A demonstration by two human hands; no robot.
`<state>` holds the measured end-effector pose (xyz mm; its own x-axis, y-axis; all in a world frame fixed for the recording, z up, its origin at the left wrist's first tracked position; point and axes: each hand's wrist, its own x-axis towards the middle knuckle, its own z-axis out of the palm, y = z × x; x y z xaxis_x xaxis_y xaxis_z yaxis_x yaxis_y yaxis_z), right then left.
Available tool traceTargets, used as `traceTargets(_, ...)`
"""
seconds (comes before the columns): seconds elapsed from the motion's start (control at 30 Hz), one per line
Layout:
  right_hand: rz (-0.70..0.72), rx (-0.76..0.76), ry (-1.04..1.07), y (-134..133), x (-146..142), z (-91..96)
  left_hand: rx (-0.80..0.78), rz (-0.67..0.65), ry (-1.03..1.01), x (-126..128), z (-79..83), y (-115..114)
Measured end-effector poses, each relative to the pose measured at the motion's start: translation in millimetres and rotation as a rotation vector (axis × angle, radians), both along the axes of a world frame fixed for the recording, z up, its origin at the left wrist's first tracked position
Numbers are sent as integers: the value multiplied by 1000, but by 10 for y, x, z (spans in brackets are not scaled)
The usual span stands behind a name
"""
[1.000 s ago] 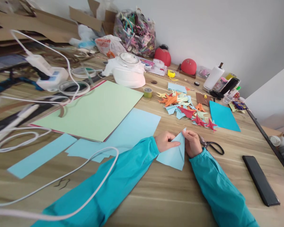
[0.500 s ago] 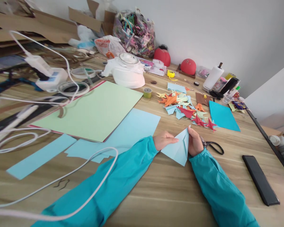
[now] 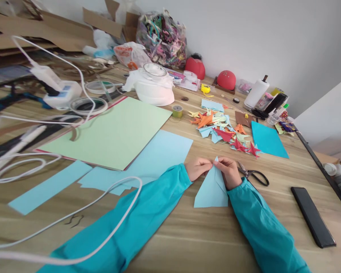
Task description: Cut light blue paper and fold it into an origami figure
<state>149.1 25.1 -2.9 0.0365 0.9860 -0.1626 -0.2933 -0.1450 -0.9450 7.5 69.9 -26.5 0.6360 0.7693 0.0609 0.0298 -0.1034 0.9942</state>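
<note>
A light blue folded paper (image 3: 211,189) hangs between my two hands, its pointed tip up and its wide edge toward me. My left hand (image 3: 198,168) pinches the paper's left edge close to the tip. On the other side, my right hand (image 3: 229,171) grips the upper right edge, thumb near the tip. Scissors (image 3: 254,175) with black handles lie just right of my right hand. Beyond the hands is a pile of folded paper cranes (image 3: 216,127) in orange, red, blue and pale green.
Large green sheets (image 3: 110,132) and blue sheets (image 3: 161,155) lie to the left, beside a blue strip (image 3: 49,187). A white cable (image 3: 130,212) loops across my left sleeve. At right are a black phone (image 3: 312,216) and a teal sheet (image 3: 268,139). A thread spool (image 3: 177,111) stands behind.
The folded paper has turned so its tip points up and its wide edge faces me. Both hands have come closer together near the tip, the right one shifting left.
</note>
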Motion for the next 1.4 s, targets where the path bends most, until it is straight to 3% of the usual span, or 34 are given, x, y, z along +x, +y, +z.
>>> traceTargets(0.2,-72,-21,48,5,-20,31,143,-43,-13,-17,27,2)
traceTargets(0.4,-163,-83,66,18,-27,30,172,-84,39,-13,-33,30)
traceTargets(0.6,-163,-102,77,22,-28,38,213,-106,22,-16,-34,20)
traceTargets(1.13,-182,-62,19,32,-11,3,210,-132,14,-34,35,-18)
traceTargets(1.4,-296,-76,71,82,43,-21,205,-147,19,-55,87,-43)
